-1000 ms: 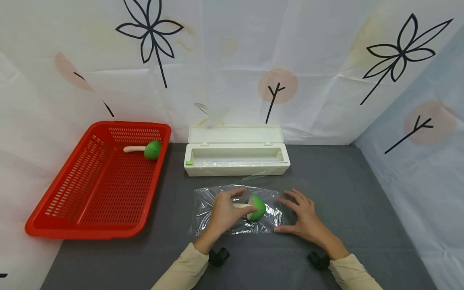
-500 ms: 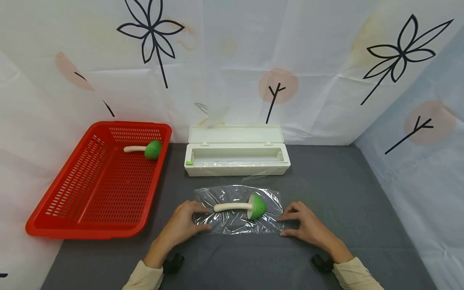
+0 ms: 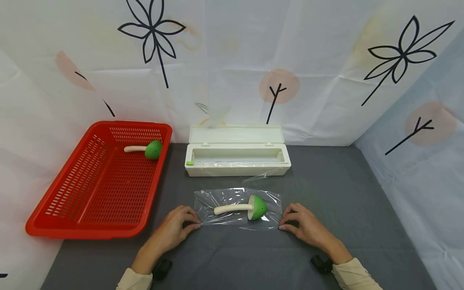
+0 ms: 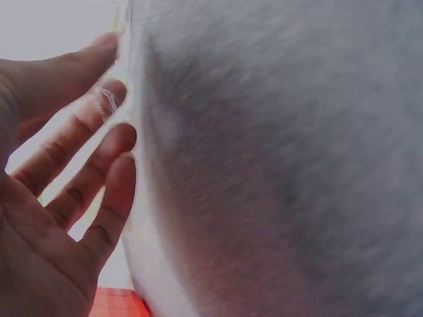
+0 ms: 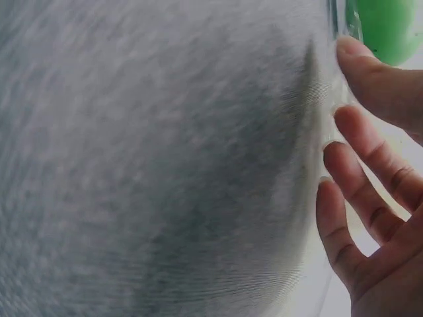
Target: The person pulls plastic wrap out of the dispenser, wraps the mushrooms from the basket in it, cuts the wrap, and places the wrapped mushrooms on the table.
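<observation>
A toy mushroom with a green cap point(image 3: 258, 207) and a pale stem point(image 3: 232, 208) lies across a clear sheet of plastic film point(image 3: 221, 197) in the head view. My left hand point(image 3: 177, 225) is at the film's near left corner, thumb and index finger pinching its edge. A shiny bit of film point(image 4: 107, 100) shows against that index finger in the left wrist view. At the near right corner, my right hand point(image 3: 306, 227) holds the film between thumb and fingers. The green cap point(image 5: 386, 26) appears beyond the right thumb in the right wrist view.
Behind the film stands a white film dispenser box point(image 3: 237, 171), lid raised, with a green slider point(image 3: 190, 163). A red basket point(image 3: 98, 233) at the left holds another green-capped mushroom point(image 3: 154, 150). Printed white cloth point(image 3: 319, 100) walls the grey table point(image 3: 344, 193).
My left hand has left the mushroom and moved left to the film's near corner. The film's near edge has shifted away from me. The right hand has closed in at its corner.
</observation>
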Motion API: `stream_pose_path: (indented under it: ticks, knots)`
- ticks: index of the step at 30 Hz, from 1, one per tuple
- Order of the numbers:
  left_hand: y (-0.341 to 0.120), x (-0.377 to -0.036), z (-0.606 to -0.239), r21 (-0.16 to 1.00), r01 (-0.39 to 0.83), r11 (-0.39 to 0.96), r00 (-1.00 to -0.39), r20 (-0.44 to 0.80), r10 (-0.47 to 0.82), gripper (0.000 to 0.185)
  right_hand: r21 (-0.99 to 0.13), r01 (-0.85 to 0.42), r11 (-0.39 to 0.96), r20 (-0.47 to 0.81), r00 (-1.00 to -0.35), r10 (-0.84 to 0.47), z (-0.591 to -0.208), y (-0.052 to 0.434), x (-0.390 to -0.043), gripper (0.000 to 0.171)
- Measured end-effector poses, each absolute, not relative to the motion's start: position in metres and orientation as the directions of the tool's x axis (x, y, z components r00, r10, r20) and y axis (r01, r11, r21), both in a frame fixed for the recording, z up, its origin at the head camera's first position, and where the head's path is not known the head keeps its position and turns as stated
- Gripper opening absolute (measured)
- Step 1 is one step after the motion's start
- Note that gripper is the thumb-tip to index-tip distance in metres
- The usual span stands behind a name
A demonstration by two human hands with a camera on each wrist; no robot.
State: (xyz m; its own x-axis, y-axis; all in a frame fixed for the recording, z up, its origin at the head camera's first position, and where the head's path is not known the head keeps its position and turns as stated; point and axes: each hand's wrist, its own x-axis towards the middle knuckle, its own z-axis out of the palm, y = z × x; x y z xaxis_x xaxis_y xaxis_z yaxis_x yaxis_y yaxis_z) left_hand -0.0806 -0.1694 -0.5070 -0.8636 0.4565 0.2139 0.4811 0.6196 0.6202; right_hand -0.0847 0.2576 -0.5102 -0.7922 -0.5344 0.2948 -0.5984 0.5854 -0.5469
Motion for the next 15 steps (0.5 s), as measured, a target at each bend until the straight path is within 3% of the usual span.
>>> stream_pose_path:
  ticks: [7,15]
  knots:
    - [-0.168,-0.091,-0.498,0.728,0.454,0.514,-0.889,0.331,0.316,0.013,-0.677,-0.556,0.483,0.355,-0.821,-0.447,-0.493,0.25,-0.088,0.026]
    - [-0.159,-0.112,-0.493,0.754,0.387,0.53,-0.917,0.377,0.134,0.008,-0.686,-0.491,0.537,0.394,-0.871,-0.293,-0.481,0.24,-0.106,0.025]
